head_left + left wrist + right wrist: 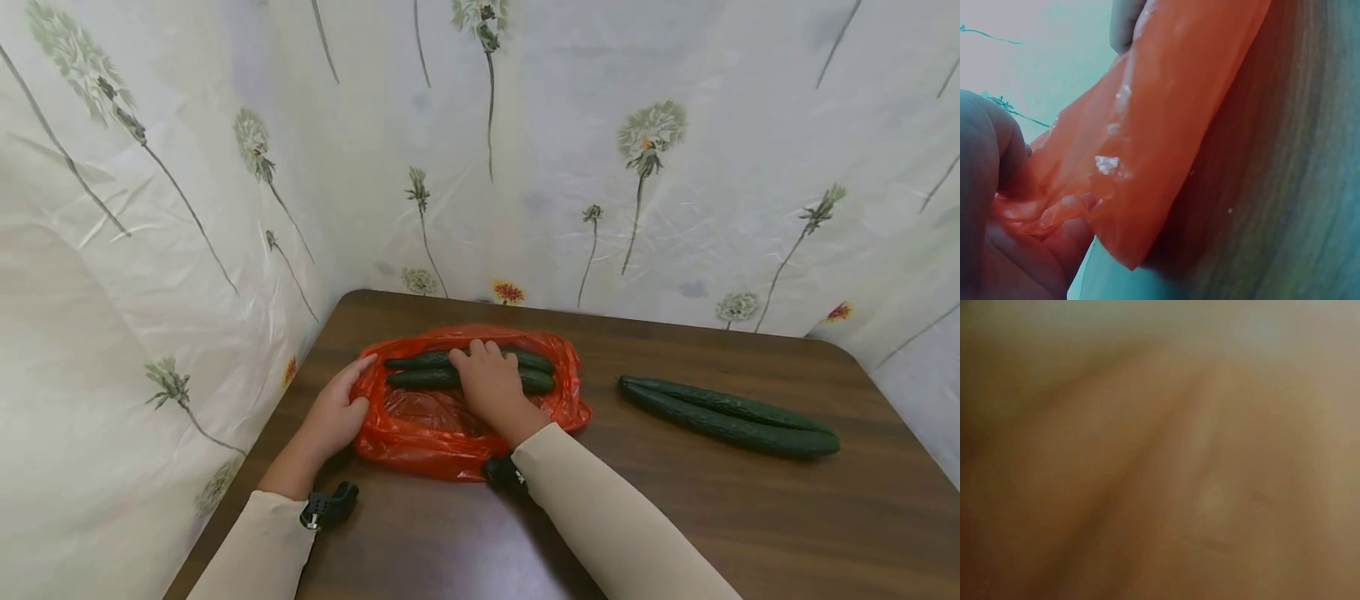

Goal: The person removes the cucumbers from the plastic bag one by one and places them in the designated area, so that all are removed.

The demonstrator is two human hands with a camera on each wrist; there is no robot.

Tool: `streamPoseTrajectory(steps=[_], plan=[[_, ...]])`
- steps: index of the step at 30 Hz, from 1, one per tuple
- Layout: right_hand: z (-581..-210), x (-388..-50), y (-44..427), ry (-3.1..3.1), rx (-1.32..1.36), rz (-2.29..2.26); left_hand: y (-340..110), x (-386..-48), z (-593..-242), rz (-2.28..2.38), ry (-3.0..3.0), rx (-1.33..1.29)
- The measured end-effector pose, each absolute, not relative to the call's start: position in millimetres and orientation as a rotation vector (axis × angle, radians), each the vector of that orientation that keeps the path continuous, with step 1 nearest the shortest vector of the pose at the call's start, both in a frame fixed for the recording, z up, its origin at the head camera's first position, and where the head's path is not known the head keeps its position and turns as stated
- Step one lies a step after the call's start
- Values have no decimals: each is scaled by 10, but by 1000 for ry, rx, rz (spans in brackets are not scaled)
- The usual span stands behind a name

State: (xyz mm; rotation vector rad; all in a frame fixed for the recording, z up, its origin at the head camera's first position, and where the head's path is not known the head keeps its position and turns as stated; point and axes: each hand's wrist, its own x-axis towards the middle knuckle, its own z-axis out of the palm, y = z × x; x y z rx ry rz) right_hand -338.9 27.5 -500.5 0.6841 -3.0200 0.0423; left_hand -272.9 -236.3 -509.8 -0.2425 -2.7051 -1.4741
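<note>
A red plastic bag [420,454] lies spread open on the table, its rim raised around two dark green cucumbers [423,379] lying side by side at its far side. My left hand [333,412] pinches the bag's left edge; in the left wrist view, the thin film [1166,125] passes between thumb and fingers. Reaching into the bag, my right hand [491,387] grips the far cucumber [534,362] near its middle, its fingers bent over it and covering part of both. The right wrist view is blurred, filled with skin tones.
Two more cucumbers [735,417] lie together on the table to the right of the bag. The brown wooden table [675,517] has its far edge against a curtain [540,150] printed with dandelions, which also hangs along the left side.
</note>
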Motion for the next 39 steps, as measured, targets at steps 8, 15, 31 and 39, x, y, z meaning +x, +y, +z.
streamPoseTrajectory(steps=[8,15,31,39], plan=[[-4963,-3369,285,-3083,659,51,-2326,-2730,-5075,-1482,-2706,-276],[-4915,-3337,304,-3071,674,65,-2316,-2739,-5061,-1486,-2699,-289],[-4823,-3188,346,-3030,660,19,-2315,-2718,-5087,-1475,-2728,-262],[-4841,-3114,452,-2994,617,-19,-2342,-2707,-5101,-1451,-2734,-241]])
